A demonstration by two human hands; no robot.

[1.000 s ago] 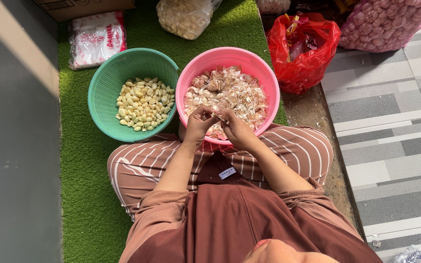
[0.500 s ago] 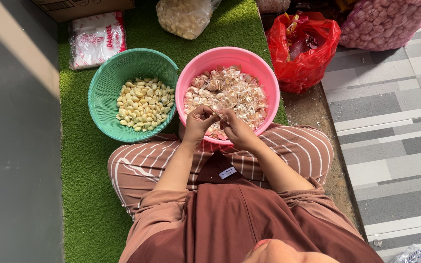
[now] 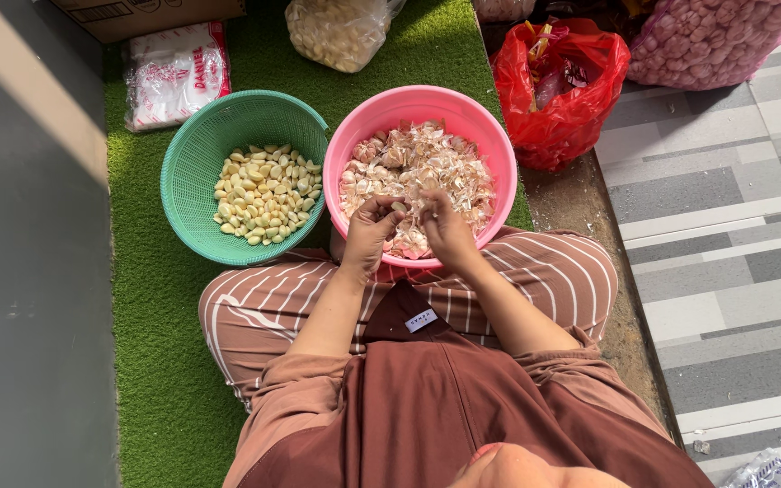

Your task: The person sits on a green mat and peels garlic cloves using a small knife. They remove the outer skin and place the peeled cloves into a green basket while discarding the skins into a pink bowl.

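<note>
Over the near rim of the pink bowl (image 3: 354, 145), left hand (image 3: 371, 226) and right hand (image 3: 445, 228) pinched one garlic clove (image 3: 399, 207) mid-peel, its skin seemingly needing stripping next.

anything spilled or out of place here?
Nothing stands out. Peeled cloves sit inside the green basket, skins and unpeeled pieces inside the pink bowl. Left hand and right hand meet over the bowl; none lies on the grass mat.

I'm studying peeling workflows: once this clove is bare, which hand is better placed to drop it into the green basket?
Probably the left hand: it pinches the clove and sits nearer the green basket than the right hand.
</note>
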